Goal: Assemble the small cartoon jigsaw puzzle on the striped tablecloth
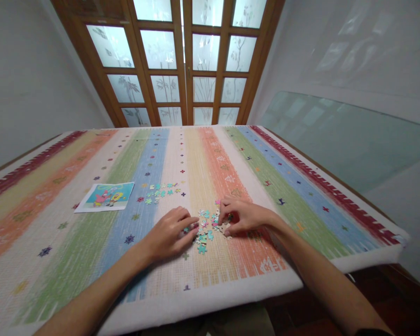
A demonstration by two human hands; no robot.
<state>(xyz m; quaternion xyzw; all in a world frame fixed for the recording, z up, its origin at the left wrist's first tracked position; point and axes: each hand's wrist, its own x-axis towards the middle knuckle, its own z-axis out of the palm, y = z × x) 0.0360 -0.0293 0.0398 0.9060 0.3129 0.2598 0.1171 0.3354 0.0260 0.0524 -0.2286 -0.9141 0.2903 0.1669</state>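
Observation:
A small heap of loose jigsaw puzzle pieces [203, 225], mostly teal with some pink and yellow, lies on the striped tablecloth between my hands. My left hand [171, 233] rests at the heap's left side, its thumb and fingers bent around some puzzle pieces. From the right, my right hand [245, 215] curls its fingers and thumb over pieces at the heap's edge, partly hiding them. Beyond my left hand, a separate group of puzzle pieces [163, 191] is spread out. Left of that group lies a picture card [107, 197] showing a pink and a yellow cartoon figure.
The striped tablecloth [192, 158] covers a wide table, whose front edge [210, 298] runs just below my forearms. Wood-framed glass doors [182, 74] stand past the far edge. A pale glass panel [350, 140] leans along the right wall.

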